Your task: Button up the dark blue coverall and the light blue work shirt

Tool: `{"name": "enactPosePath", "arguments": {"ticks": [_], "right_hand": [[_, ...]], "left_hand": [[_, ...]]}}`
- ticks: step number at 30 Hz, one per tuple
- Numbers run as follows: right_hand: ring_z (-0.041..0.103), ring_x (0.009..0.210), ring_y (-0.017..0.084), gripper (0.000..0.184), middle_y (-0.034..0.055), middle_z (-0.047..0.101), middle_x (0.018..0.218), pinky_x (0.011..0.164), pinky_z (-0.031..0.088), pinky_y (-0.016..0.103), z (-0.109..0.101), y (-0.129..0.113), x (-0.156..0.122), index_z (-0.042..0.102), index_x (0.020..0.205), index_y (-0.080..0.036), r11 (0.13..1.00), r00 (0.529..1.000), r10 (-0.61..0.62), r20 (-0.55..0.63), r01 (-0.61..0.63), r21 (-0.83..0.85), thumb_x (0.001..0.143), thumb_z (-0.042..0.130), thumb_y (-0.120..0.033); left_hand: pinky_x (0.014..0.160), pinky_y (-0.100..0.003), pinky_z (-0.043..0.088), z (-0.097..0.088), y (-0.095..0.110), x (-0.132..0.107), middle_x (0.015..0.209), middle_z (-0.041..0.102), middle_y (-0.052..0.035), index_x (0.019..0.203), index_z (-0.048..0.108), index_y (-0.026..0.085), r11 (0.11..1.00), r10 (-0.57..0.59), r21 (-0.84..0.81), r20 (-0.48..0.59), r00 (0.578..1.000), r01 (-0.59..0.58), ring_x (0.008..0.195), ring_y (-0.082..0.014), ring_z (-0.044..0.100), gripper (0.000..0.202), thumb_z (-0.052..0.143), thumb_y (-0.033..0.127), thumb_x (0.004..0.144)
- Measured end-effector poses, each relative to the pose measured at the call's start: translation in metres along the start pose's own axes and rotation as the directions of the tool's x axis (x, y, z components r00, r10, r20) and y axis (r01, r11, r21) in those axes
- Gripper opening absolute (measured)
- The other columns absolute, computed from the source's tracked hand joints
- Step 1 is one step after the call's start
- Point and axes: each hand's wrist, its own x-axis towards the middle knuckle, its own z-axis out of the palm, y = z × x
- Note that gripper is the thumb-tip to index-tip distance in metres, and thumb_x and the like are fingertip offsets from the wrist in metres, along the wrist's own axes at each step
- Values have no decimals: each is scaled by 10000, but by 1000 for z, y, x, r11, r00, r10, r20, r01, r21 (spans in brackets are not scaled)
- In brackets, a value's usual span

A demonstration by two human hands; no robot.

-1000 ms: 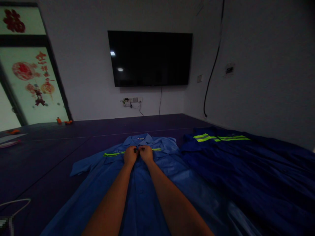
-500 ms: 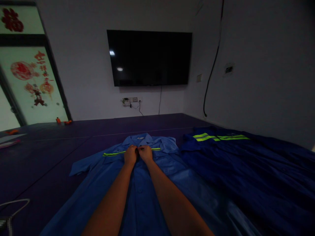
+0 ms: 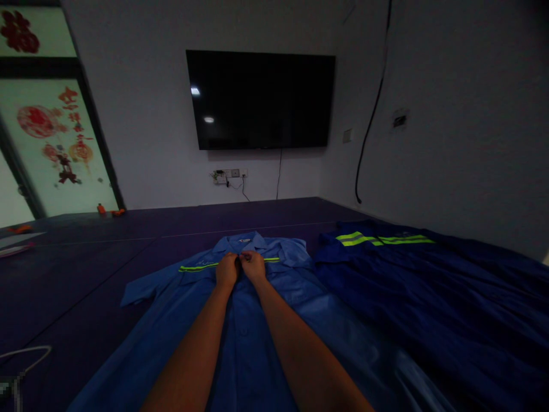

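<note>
A light blue short-sleeved work shirt (image 3: pixel 171 309) with a thin yellow-green stripe across the chest lies spread out, collar pointing away from me. My left hand (image 3: pixel 227 271) and my right hand (image 3: pixel 253 266) meet at its front placket, just below the collar. Both are closed, fingertips pinching the shirt's front edges close together. The small spot between the fingertips, perhaps a button, is hidden by the fingers. Further down the placket a button (image 3: pixel 243 331) shows. A dark ring-like band is on a finger of my right hand.
To the right lies a dark blue garment (image 3: pixel 412 286) with a wide yellow-green reflective band. Purple mats (image 3: pixel 94 263) cover the floor. A white cable (image 3: pixel 36 350) lies at lower left, small orange objects (image 3: pixel 102 209) by the glass door. A television (image 3: pixel 263 100) hangs ahead.
Almost nothing differs. Both hands stay at the same place on the placket, with only a very slight shift of the fingers and of the view.
</note>
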Motion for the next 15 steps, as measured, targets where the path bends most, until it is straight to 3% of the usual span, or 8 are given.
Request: {"name": "enactPosePath", "arguments": {"ticks": [15], "right_hand": [[619, 763, 137, 307, 41, 669, 846, 685, 466, 215, 3, 3, 3, 602, 1023, -182, 999, 1000, 21, 4, -21, 29, 743, 536, -288]], "left_hand": [[661, -253, 410, 3, 1, 1, 928, 605, -96, 857, 602, 160, 998, -66, 27, 51, 997, 65, 813, -179, 591, 251, 373, 257, 836]]}}
